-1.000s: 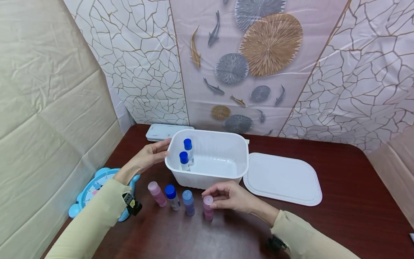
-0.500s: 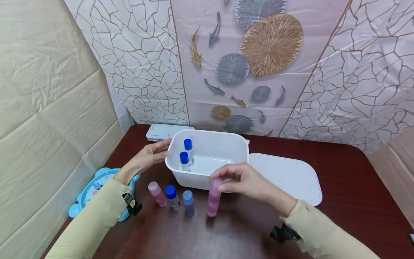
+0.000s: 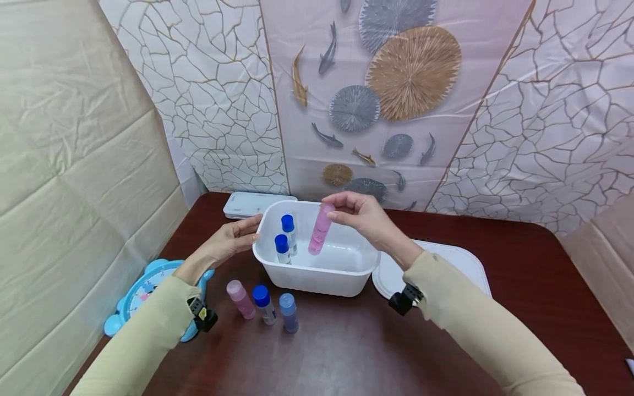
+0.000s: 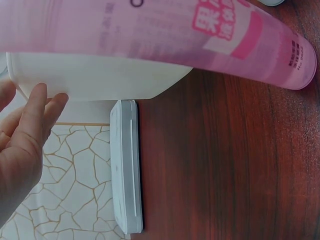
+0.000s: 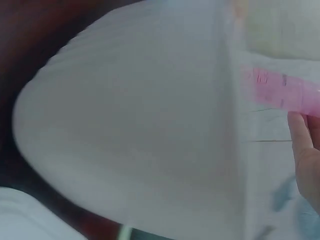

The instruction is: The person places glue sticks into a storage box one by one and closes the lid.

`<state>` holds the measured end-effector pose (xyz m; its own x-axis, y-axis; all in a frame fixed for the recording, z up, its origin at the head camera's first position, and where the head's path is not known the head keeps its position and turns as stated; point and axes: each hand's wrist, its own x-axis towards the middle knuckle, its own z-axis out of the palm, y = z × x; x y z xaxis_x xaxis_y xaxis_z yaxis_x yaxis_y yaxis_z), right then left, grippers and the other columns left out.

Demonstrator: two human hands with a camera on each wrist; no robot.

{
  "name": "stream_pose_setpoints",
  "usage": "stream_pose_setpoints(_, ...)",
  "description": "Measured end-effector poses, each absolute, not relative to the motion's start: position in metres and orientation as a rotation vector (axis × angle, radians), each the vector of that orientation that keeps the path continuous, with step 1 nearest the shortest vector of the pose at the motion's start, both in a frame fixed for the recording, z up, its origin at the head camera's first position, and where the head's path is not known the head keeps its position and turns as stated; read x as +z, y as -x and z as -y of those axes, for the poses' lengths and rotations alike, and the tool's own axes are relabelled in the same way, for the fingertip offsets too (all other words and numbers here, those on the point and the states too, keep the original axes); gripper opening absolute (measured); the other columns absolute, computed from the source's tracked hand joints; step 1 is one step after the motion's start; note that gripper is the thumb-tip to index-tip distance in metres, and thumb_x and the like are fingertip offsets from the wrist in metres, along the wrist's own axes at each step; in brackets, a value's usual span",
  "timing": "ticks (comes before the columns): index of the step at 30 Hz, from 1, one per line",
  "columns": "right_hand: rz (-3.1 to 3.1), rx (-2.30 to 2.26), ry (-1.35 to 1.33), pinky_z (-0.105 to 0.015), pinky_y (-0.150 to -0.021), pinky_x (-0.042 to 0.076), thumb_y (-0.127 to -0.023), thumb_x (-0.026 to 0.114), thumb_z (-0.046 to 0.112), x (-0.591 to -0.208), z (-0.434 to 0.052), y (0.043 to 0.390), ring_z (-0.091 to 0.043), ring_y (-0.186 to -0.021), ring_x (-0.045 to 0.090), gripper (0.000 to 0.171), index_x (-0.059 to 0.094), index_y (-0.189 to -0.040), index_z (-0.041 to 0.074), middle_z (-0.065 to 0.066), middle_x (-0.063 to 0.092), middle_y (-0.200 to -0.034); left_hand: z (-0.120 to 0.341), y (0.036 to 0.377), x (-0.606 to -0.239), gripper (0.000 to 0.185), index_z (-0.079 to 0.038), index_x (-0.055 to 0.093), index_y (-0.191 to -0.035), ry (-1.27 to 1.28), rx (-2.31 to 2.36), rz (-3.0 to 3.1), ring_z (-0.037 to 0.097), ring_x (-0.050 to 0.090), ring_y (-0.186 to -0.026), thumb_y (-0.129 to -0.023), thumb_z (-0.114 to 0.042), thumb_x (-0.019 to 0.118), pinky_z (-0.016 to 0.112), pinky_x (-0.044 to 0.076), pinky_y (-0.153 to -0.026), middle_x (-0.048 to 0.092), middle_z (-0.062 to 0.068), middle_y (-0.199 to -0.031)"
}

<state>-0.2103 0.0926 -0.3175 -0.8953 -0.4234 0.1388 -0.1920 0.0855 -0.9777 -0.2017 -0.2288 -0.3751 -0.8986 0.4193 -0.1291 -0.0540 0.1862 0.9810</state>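
Head view: the right hand (image 3: 358,215) pinches the cap end of a translucent pink cylindrical bottle (image 3: 319,231), hanging tilted over the smooth white rounded-rectangular tub (image 3: 324,275); the left hand (image 3: 229,240), fingers straight and together, rests on the tub's rim at 9 o'clock; two blue-capped bottles (image 3: 284,240) stand inside.

Left wrist view: straight fingers (image 4: 36,107) touch the tub wall (image 4: 100,75); a glossy pink bottle (image 4: 165,30) lies at 12 o'clock.

Right wrist view: blurred; a fingertip (image 5: 299,131) meets the pink bottle (image 5: 282,91); the grip cannot be judged.
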Motion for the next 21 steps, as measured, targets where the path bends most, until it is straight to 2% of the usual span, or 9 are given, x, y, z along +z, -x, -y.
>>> stream_pose_setpoints(8,-2.307,-1.713,0.520,-0.022,-0.082,0.054,-0.087,0.065,0.002,-0.358,-0.074,0.236,-0.005,-0.085,0.062,0.030,0.062,-0.116,-0.003,-0.015,0.067,-0.107,0.228,0.200,-0.376,0.061,-0.005,0.024,-0.149,-0.301,1.761,-2.082,0.034,0.033,-0.136,-0.096,-0.010,0.054,0.037,0.043,-0.100,0.028,0.017,-0.152)
stream_pose_setpoints(21,-2.395,-1.597,0.499,-0.027,-0.086,0.053,-0.086,0.064,-0.001,-0.372,-0.063,0.248,-0.014,-0.090,0.059,0.028,0.063,-0.114,-0.005,-0.020,0.065,-0.107,0.229,0.201,-0.375,0.060,-0.006,0.024,-0.149,-0.269,1.764,-2.085,0.034,0.034,-0.136,-0.096,-0.008,0.052,0.039,0.042,-0.101,0.028,0.017,-0.152)
